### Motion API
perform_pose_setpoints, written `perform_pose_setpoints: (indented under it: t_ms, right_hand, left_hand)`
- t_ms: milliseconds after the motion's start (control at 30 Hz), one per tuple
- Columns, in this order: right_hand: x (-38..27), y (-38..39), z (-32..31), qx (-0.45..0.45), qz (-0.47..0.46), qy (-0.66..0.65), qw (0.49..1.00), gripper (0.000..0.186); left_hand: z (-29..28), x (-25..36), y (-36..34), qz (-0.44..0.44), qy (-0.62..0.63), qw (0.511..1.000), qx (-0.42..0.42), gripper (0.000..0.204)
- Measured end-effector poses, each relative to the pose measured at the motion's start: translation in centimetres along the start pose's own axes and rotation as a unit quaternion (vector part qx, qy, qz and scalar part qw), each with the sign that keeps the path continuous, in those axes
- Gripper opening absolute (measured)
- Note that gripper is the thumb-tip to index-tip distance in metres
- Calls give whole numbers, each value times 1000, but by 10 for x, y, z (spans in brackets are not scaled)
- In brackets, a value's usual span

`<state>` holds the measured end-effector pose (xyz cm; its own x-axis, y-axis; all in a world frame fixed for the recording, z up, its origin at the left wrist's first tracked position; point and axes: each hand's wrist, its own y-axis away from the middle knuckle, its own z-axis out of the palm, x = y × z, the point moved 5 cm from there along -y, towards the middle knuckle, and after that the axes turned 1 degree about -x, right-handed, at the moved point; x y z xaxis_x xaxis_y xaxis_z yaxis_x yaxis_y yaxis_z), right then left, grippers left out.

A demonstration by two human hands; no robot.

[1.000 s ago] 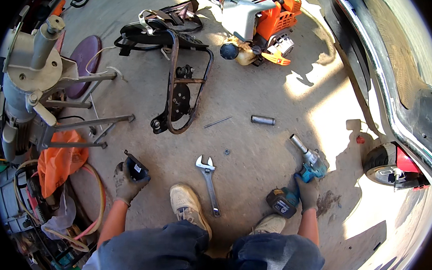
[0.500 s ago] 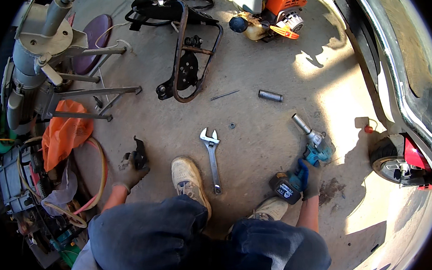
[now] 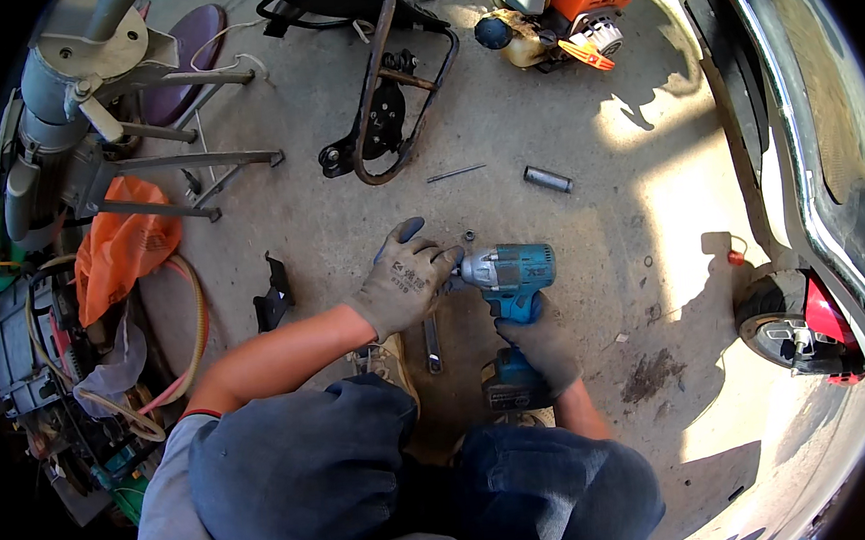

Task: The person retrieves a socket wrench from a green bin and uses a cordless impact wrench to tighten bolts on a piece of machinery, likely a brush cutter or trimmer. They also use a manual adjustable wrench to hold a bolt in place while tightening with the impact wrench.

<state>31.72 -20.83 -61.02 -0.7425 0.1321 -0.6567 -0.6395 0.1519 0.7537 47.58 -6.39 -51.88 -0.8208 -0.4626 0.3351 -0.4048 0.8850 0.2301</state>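
Observation:
My gloved right hand [image 3: 546,344] grips the handle of a blue cordless impact wrench [image 3: 521,267], its nose pointing left and its black battery toward me. My gloved left hand [image 3: 403,284] is closed round the front end of the impact wrench; the long metal socket seen there earlier is hidden by the fingers. Under that hand lies an adjustable wrench [image 3: 433,347], only its lower handle showing. A small nut [image 3: 469,235] sits on the concrete just beyond the tool. A black metal bracket [image 3: 272,293] rests on the floor left of my left hand.
Farther off lie a thin rod [image 3: 456,173], a metal tube [image 3: 548,179] and a rusty frame with black parts [image 3: 381,103]. An orange engine unit [image 3: 585,18] stands at the back. Left are a grey stand [image 3: 194,162] and orange bag [image 3: 125,251]; right, a small wheel [image 3: 772,318].
My left hand has let go of the black bracket and come across to the impact wrench's front end. My right hand has brought the tool leftward, turning its nose to the left.

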Motion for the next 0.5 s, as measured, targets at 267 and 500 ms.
perform_pose_setpoints:
  t_ms: [267,500]
  right_hand:
    - [4,10,-69,151,3,-195,969,23]
    - [8,16,-69,161,1,-198,967,27]
  left_hand:
    - [47,-112,92,-143,-79,986,-17,41]
    - [14,-56,-39,-98,-10,995,27,47]
